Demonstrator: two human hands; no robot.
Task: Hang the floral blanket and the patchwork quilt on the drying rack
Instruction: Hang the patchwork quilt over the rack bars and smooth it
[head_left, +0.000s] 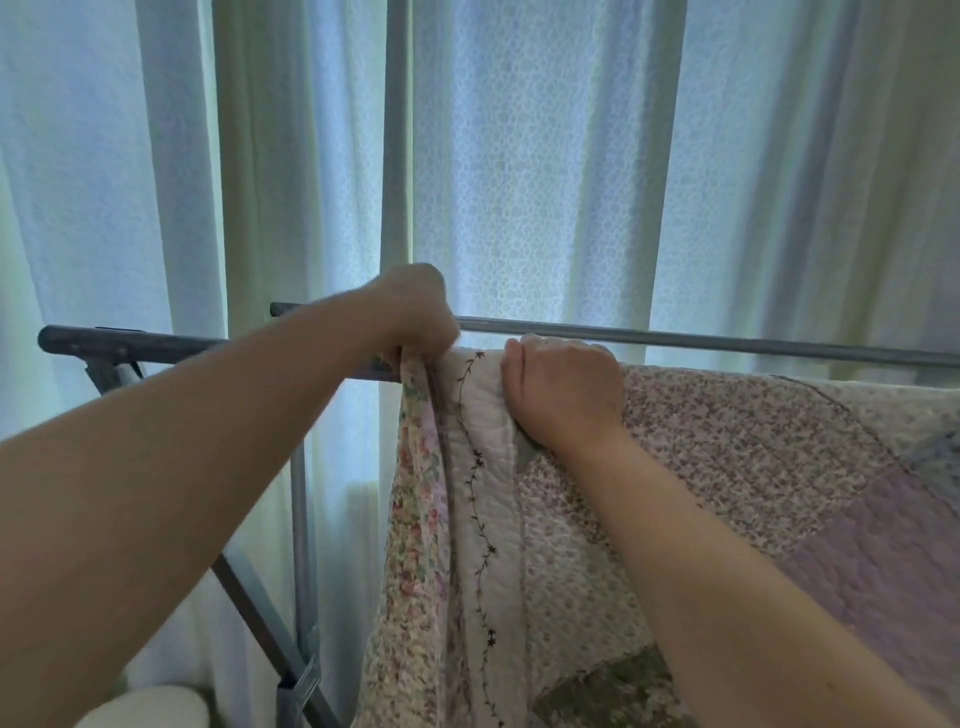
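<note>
The patchwork quilt (727, 467) of pink, lilac and white quilted squares hangs over the grey metal drying rack (727, 344), near its left end. The left hand (415, 314) clamps curled fingers on the bunched pink-flowered floral blanket (415, 519) at the rail; the right hand (563, 395) curls over the quilt's top fold. Released now, uneven weight on the near side could drag both off. No container shows.
</note>
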